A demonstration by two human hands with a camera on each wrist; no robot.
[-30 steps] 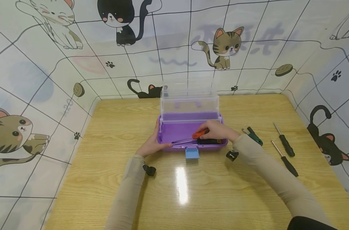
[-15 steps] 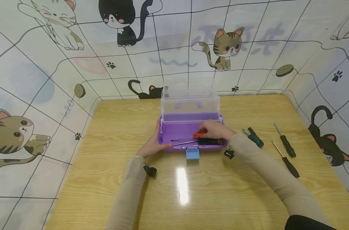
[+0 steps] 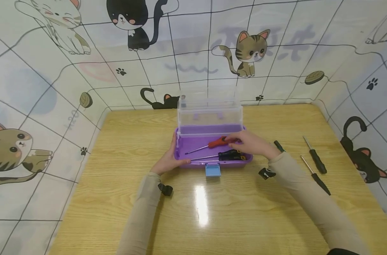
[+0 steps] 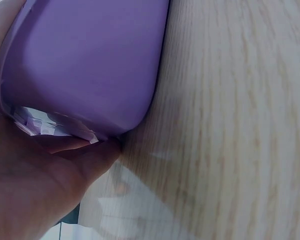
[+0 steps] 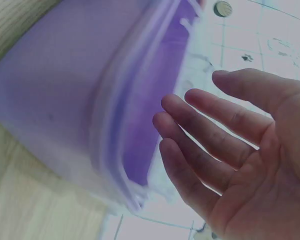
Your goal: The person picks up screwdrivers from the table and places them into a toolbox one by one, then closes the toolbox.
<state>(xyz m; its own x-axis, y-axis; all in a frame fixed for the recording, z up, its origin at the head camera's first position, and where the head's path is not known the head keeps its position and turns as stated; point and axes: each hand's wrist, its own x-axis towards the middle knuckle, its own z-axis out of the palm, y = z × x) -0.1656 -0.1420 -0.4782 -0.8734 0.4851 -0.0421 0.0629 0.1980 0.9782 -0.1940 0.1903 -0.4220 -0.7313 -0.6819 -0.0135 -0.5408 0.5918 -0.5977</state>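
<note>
A purple toolbox (image 3: pixel 193 142) stands on the table with its clear lid (image 3: pixel 210 116) raised and its blue latch (image 3: pixel 213 170) hanging at the front. Holding its left end is my left hand (image 3: pixel 168 161), thumb along the front rim and fingers around the side. An orange-handled screwdriver (image 3: pixel 217 142) lies slanted inside, behind black-handled screwdrivers (image 3: pixel 228 156) along the front wall. My right hand (image 3: pixel 253 143) hovers over the box's right end. Its fingers (image 5: pixel 210 130) are loosely extended with nothing between them in the right wrist view.
On the table to the right lie two black-handled screwdrivers (image 3: pixel 318 161), one nearer the front. A green-handled tool (image 3: pixel 279 146) is mostly hidden behind the right forearm. The patterned wall covering (image 3: pixel 193 53) rises behind the box and at both sides.
My right hand has let go of the orange screwdriver, which now lies in the box farther back. The hand has drawn off to the right. My left hand keeps its place.
</note>
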